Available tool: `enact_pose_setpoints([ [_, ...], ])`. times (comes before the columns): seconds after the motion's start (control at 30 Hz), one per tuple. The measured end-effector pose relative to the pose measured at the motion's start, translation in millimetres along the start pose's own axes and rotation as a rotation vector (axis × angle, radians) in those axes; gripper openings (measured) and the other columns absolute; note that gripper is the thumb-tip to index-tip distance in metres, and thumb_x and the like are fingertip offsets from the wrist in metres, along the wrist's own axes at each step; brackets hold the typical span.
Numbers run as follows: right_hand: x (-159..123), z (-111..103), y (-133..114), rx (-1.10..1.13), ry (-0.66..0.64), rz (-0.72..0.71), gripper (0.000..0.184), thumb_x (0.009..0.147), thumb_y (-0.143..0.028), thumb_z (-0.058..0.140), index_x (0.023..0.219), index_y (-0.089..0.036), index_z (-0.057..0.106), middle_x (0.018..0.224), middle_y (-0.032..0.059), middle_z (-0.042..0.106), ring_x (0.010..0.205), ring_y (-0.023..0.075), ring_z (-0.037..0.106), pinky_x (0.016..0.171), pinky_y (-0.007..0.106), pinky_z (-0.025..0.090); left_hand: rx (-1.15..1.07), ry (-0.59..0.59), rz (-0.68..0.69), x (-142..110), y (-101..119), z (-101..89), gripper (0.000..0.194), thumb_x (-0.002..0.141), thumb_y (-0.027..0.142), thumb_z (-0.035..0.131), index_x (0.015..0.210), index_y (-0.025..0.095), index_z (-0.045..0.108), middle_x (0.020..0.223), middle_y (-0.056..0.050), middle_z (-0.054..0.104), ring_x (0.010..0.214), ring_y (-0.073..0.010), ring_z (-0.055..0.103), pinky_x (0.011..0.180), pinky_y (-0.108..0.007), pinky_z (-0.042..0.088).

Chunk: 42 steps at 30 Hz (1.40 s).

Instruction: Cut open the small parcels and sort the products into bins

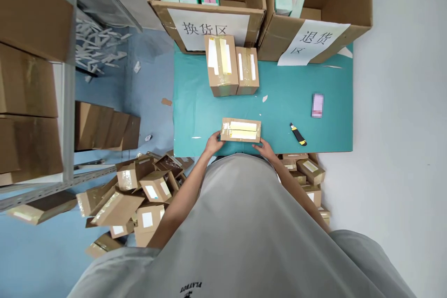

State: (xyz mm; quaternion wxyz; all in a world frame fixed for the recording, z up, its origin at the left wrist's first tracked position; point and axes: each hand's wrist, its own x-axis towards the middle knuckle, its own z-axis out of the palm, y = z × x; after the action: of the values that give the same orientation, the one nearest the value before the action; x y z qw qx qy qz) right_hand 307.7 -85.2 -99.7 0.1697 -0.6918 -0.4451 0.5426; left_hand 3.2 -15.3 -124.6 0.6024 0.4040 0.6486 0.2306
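A small sealed cardboard box (240, 138) lies near the front edge of the teal table, with labels and a slit-looking line along its top. My left hand (213, 143) grips its left end, thumb and fingers around the corner. At its lower right corner, my right hand (264, 149) holds the other end with bent fingers. A black and yellow utility knife (298, 134) rests to the right of the box. Behind it stand two taped cardboard parcels, a larger one (224, 89) and a smaller one (248, 89), side by side.
Two large open cartons, left (256, 21) and right (268, 46), with Chinese signs hold product boxes at the table's (286, 84) back. A pixelated card-like item (317, 105) lies right. Discarded boxes (118, 205) pile up on the left floor, beside a shelf (68, 116); more boxes (310, 171) sit right.
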Motion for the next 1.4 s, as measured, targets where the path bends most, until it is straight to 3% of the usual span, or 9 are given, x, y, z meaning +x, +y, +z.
enact_pose_setpoints([
  [0.2, 10, -7, -12, 0.117, 0.119, -0.023, 0.061, 0.098, -0.065, 0.077, 0.139, -0.021, 0.084, 0.154, 0.0112, 0.077, 0.152, 0.0349, 0.066, 0.127, 0.054, 0.056, -0.010, 0.044, 0.006, -14, 11, -24.7, 0.047, 0.079, 0.049, 0.090, 0.113, 0.016, 0.087, 0.125, -0.015, 0.087, 0.125, -0.0397, 0.077, 0.116, -0.051, 0.060],
  [0.37, 21, -12, -17, 0.338, 0.074, -0.001, 0.064, 0.097, -0.074, 0.074, 0.128, -0.020, 0.089, 0.136, 0.0095, 0.085, 0.135, 0.0391, 0.078, 0.114, 0.061, 0.067, 0.026, 0.082, 0.055, -24, 17, -29.7, 0.054, 0.097, 0.065, 0.074, 0.115, 0.015, 0.087, 0.120, -0.012, 0.088, 0.119, -0.0338, 0.078, 0.112, -0.044, 0.060],
  [0.6, 19, -8, 3, 0.249, 0.012, 0.077, 0.068, 0.086, -0.065, 0.087, 0.138, -0.020, 0.085, 0.142, 0.0102, 0.083, 0.128, 0.0387, 0.081, 0.112, 0.062, 0.068, -0.065, 0.046, -0.061, -38, -9, -17.0, 0.050, 0.082, 0.048, 0.088, 0.120, 0.016, 0.086, 0.131, -0.015, 0.085, 0.119, -0.0353, 0.078, 0.113, -0.050, 0.062],
  [0.77, 9, 0, 25, 0.248, 0.012, 0.104, 0.060, 0.097, -0.056, 0.072, 0.145, -0.021, 0.081, 0.154, 0.0096, 0.077, 0.139, 0.0336, 0.076, 0.113, 0.055, 0.067, -0.166, 0.106, -0.164, -52, -28, -7.5, 0.059, 0.089, 0.038, 0.071, 0.142, 0.014, 0.078, 0.149, -0.019, 0.077, 0.130, -0.0338, 0.076, 0.116, -0.052, 0.062],
  [0.9, 4, 6, 35, 0.222, -0.002, 0.175, 0.057, 0.095, -0.045, 0.069, 0.144, -0.020, 0.081, 0.148, 0.0104, 0.080, 0.134, 0.0327, 0.078, 0.111, 0.055, 0.068, -0.098, 0.091, -0.190, -57, -36, -2.4, 0.055, 0.087, 0.031, 0.065, 0.135, 0.010, 0.081, 0.142, -0.022, 0.079, 0.128, -0.0373, 0.077, 0.118, -0.059, 0.061],
  [1.03, 2, 6, 35, 0.190, -0.021, 0.140, 0.055, 0.089, -0.044, 0.076, 0.139, -0.022, 0.084, 0.138, 0.0075, 0.085, 0.128, 0.0345, 0.080, 0.112, 0.057, 0.066, -0.057, 0.108, -0.145, -59, -39, 2.0, 0.045, 0.080, 0.025, 0.070, 0.121, 0.014, 0.085, 0.132, -0.016, 0.085, 0.131, -0.0383, 0.076, 0.127, -0.058, 0.053],
  [1.13, 4, 1, 28, 0.131, -0.005, 0.018, 0.051, 0.089, -0.051, 0.081, 0.130, -0.021, 0.088, 0.125, 0.0066, 0.089, 0.123, 0.0362, 0.082, 0.116, 0.059, 0.063, -0.042, 0.126, -0.112, -59, -37, 2.4, 0.040, 0.082, 0.025, 0.072, 0.119, 0.016, 0.085, 0.129, -0.014, 0.086, 0.130, -0.0368, 0.076, 0.127, -0.057, 0.054],
  [1.23, 9, -7, 14, 0.091, 0.063, -0.113, 0.049, 0.091, -0.059, 0.083, 0.119, -0.020, 0.091, 0.127, 0.0099, 0.088, 0.120, 0.0360, 0.083, 0.117, 0.055, 0.062, -0.015, 0.169, -0.028, -57, -28, 0.5, 0.037, 0.088, 0.028, 0.074, 0.122, 0.015, 0.084, 0.129, -0.015, 0.085, 0.124, -0.0344, 0.078, 0.122, -0.055, 0.058],
  [1.4, 19, -25, -13, 0.043, 0.224, -0.220, 0.050, 0.100, -0.063, 0.078, 0.126, -0.023, 0.091, 0.132, 0.0113, 0.087, 0.120, 0.0334, 0.082, 0.114, 0.049, 0.064, 0.037, 0.275, 0.200, -49, -3, -5.0, 0.037, 0.098, 0.035, 0.070, 0.126, 0.015, 0.083, 0.125, -0.015, 0.081, 0.114, -0.0282, 0.080, 0.108, -0.045, 0.066],
])
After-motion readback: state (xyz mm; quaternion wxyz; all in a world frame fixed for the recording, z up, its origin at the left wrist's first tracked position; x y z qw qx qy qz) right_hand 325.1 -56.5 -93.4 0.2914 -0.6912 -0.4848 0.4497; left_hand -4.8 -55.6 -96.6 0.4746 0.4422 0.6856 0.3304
